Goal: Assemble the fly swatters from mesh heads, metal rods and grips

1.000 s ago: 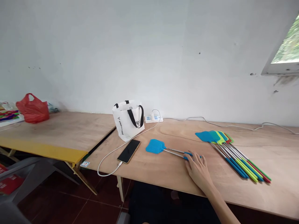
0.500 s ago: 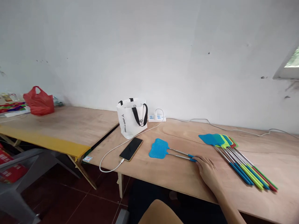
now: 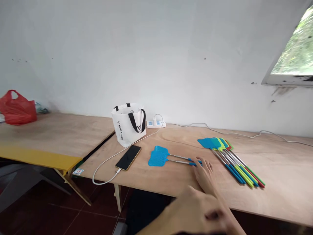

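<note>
Two blue fly swatters lie side by side on the wooden table, heads to the left and handles to the right. My right hand rests at their blue handle ends, thumb and index finger closed about a handle and the other fingers loosely spread. My left hand is raised in the near foreground, in front of the right forearm. It is smeared by motion and its fingers cannot be made out. To the right lies a fanned row of several fly swatters in blue, yellow-green, red and green.
A phone on a white charging cable lies left of the blue swatters. Behind it stand a white tote bag and a power strip by the wall. A red plastic bag sits on the neighbouring table.
The view has turned to the right. My left arm has risen and its hand has swung into view. My right hand has shifted slightly left over the handle ends; the swatters lie as before.
</note>
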### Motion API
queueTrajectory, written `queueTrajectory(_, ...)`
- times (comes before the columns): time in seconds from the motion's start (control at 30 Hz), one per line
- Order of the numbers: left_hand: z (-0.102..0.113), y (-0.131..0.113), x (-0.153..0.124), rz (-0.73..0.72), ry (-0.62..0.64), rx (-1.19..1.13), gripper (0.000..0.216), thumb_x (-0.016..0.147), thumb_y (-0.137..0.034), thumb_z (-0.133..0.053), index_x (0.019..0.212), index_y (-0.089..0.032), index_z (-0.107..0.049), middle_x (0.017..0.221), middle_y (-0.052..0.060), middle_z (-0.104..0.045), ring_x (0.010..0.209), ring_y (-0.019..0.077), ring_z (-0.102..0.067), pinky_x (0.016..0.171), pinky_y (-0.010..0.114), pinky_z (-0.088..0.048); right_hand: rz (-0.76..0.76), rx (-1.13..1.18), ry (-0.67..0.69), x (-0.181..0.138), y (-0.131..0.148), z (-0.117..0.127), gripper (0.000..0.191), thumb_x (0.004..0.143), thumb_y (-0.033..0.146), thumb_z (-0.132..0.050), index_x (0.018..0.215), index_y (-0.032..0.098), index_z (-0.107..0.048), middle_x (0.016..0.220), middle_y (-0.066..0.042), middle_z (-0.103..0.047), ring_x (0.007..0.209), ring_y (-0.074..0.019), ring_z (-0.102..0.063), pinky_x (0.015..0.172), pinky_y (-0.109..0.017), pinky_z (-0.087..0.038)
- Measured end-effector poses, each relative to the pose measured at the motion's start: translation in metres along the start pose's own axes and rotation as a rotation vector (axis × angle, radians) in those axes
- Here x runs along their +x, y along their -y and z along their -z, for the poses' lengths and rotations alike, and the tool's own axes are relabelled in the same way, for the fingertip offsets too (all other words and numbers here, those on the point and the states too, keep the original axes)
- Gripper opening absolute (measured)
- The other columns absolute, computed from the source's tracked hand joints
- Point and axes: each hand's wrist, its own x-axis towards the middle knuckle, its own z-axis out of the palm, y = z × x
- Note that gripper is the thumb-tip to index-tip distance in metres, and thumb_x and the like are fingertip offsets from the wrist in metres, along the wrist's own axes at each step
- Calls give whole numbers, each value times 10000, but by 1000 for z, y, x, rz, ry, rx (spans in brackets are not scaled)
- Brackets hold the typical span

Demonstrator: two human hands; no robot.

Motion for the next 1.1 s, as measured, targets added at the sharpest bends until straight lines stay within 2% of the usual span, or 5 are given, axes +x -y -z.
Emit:
queueTrajectory(0.17, 13, 82, -8, 573, -145, -113, 299, 1011, -394, -494, 851, -222, -678, 792, 18, -721, 739, 190, -674, 609, 262, -408, -31, 196, 102, 2, 15, 10, 311, 1032, 339, -370, 1115, 261, -659, 1006, -58, -680, 917, -209, -650, 825, -339, -513)
queueTrajectory(0.4, 26, 140, -49, 773, -403, -154, 312, 1009, -414, -435, 859, -238, -644, 773, 8, -690, 725, 191, -646, 650, 274, -423, -139, 188, 97, -3, -30, 16, 355, 1015, 351, -343, 1184, 245, -636, 1100, -82, -680, 1057, -240, -646, 899, -382, -508)
queueTrajectory(0.57, 24, 185, -77, 869, -633, 26, 335, 1016, -343, -335, 1115, -228, -634, 1058, 90, -702, 1004, 265, -654, 846, 378, -510, -245, 24, 91, -16, -70, 12, 410, 986, 389, -312, 1141, 244, -663, 1194, -96, -684, 1115, -281, -645, 844, -431, -523)
queueTrajectory(0.83, 10, 193, -88, 859, -510, 67, 447, 1050, -477, -333, 1392, -255, -517, 1314, 99, -648, 1160, 285, -618, 959, 451, -488, -193, 17, 26, -30, -80, -8, 342, 909, 433, -449, 1166, 473, -671, 1164, -36, -718, 1143, -334, -651, 839, -499, -564)
queueTrajectory(1.1, 13, 194, -87, 827, -467, 105, 372, 1032, -435, -369, 1268, -280, -613, 1325, 86, -639, 1163, 289, -614, 952, 457, -483, -181, 14, 76, -25, -80, -1, 373, 978, 427, -367, 1158, 297, -667, 1226, -78, -687, 1150, -284, -644, 889, -423, -532)
